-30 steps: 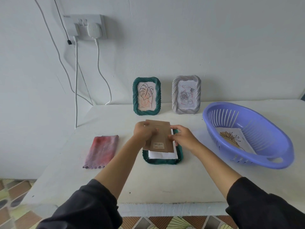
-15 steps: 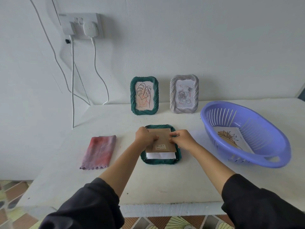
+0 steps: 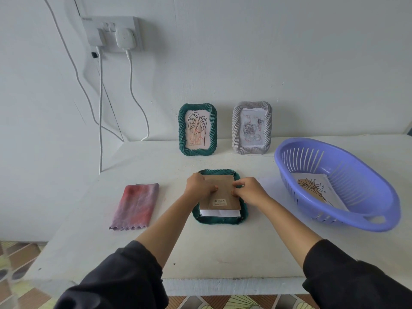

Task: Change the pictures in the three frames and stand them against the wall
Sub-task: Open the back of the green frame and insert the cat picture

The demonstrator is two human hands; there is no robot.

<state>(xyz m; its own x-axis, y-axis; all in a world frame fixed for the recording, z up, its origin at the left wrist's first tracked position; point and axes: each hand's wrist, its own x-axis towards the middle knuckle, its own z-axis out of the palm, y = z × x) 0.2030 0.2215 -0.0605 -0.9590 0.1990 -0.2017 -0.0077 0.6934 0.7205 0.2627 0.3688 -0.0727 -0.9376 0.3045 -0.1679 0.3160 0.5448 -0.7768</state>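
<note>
A dark green frame (image 3: 219, 220) lies face down on the white table (image 3: 223, 253), in the middle. A brown backing board (image 3: 223, 197) sits in its back, with a strip of white paper (image 3: 219, 212) showing below it. My left hand (image 3: 198, 186) holds the board's left edge with curled fingers. At the right edge my right hand (image 3: 249, 190) pinches the board. Two frames stand against the wall: a green frame (image 3: 197, 129) with a leaf drawing and a grey frame (image 3: 252, 127) with a rose picture.
A purple plastic basket (image 3: 376, 221) stands at the right and holds a loose plant drawing (image 3: 316, 190). A folded pink cloth (image 3: 136, 206) lies left of the frame. White cables hang from a wall socket (image 3: 111, 33) down to the table's back left.
The backing board came down from above the lying frame into its back, with both hands still on it. The camera view shifted slightly.
</note>
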